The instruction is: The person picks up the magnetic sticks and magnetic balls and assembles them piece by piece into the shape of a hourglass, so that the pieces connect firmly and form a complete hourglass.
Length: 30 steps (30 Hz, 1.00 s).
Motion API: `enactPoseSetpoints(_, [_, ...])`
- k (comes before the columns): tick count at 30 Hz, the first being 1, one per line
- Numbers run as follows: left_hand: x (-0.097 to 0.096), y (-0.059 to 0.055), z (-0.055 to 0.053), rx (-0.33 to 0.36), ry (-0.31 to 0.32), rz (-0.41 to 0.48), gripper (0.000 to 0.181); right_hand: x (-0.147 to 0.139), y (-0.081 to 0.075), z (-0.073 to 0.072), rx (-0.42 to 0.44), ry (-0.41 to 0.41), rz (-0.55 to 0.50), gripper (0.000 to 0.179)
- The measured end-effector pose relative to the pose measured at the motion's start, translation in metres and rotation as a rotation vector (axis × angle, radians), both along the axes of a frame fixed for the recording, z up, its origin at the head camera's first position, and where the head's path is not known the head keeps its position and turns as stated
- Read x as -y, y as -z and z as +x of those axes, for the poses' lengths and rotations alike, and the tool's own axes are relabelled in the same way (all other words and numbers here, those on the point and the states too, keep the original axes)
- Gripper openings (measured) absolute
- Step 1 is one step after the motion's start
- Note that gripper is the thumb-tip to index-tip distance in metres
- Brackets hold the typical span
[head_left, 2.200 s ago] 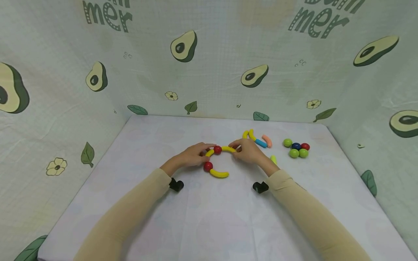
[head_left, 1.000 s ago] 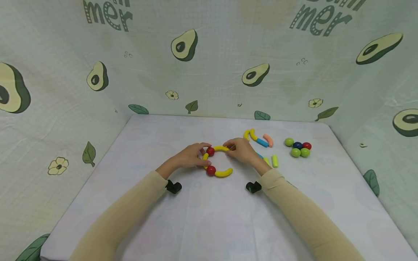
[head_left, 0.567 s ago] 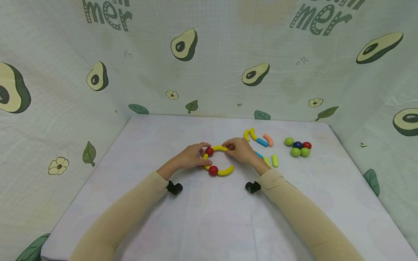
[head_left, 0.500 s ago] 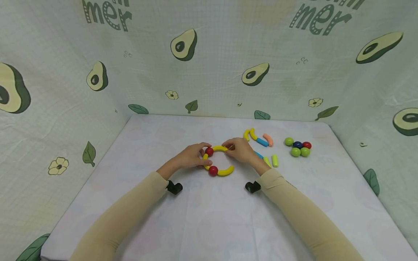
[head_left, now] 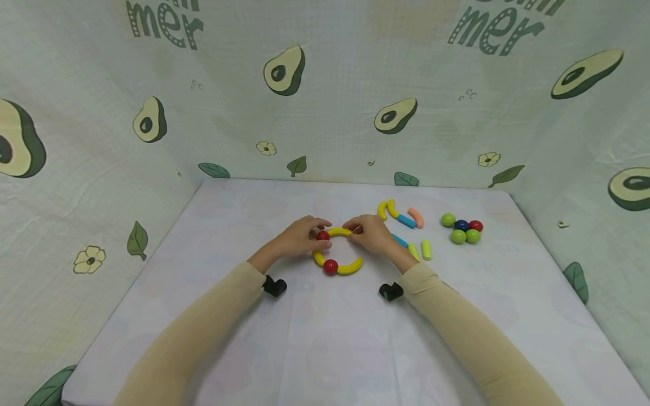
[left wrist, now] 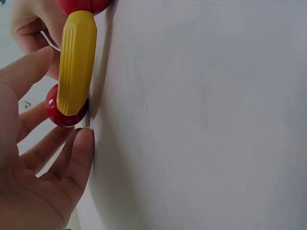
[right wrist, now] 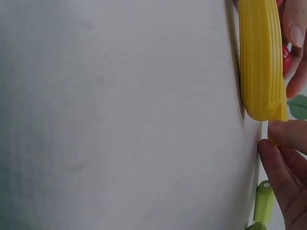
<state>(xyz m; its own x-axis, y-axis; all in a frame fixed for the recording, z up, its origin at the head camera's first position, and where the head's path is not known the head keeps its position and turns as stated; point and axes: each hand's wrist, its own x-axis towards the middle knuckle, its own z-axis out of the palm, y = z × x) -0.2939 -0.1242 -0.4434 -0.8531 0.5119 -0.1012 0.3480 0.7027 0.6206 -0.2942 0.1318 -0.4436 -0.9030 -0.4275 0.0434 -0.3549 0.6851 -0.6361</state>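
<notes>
Three curved yellow toy rods and two red balls form an open-sided ring on the table. My left hand (head_left: pixel 299 237) is around the far red ball (head_left: pixel 322 235), thumb spread from loosely bent fingers. In the left wrist view, the left yellow rod (left wrist: pixel 76 62) links that ball to the near red ball (left wrist: pixel 81 4), and the thumb (left wrist: pixel 36 67) stands apart from the ball. My right hand (head_left: pixel 373 234) pinches the free end of the far yellow rod (head_left: pixel 338 232) between thumb and fingers. The near yellow rod (head_left: pixel 351 267) lies with its right end free.
Right of the ring lie yellow-green rods (head_left: pixel 426 250) and a blue rod (head_left: pixel 399 241). Behind are more yellow rods (head_left: pixel 382 210), another blue rod (head_left: pixel 407 221) and a salmon rod (head_left: pixel 416 217). Green balls (head_left: pixel 459 236), blue balls (head_left: pixel 461 226) and a red ball (head_left: pixel 475 225) cluster farther right.
My left hand has moved from the left yellow rod up to the far red ball. Since the oldest frame, the right hand and far rod shifted left, while the near ball and rod swung right.
</notes>
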Motion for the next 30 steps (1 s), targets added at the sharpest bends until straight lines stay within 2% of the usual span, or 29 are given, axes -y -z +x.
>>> enactPoseSetpoints(5, [-0.006,0.001,-0.005,0.011,0.025,0.02,0.057,0.002,0.001,0.0,0.004,-0.004,-0.01,0.03])
enactPoseSetpoints(10, [-0.009,0.004,-0.008,0.014,0.015,0.047,0.051,0.005,0.001,0.0,0.0,-0.009,-0.019,0.029])
enactPoseSetpoints(17, [-0.011,0.009,-0.011,-0.03,-0.004,0.087,0.038,0.006,0.001,0.001,-0.009,-0.003,-0.034,0.026])
enactPoseSetpoints(23, [-0.014,0.011,-0.01,-0.043,-0.057,0.094,0.03,0.008,0.002,0.001,-0.024,-0.006,-0.034,0.025])
enactPoseSetpoints(30, [-0.018,0.012,-0.008,-0.053,-0.12,0.09,0.03,0.009,0.003,0.0,-0.026,-0.001,-0.037,0.025])
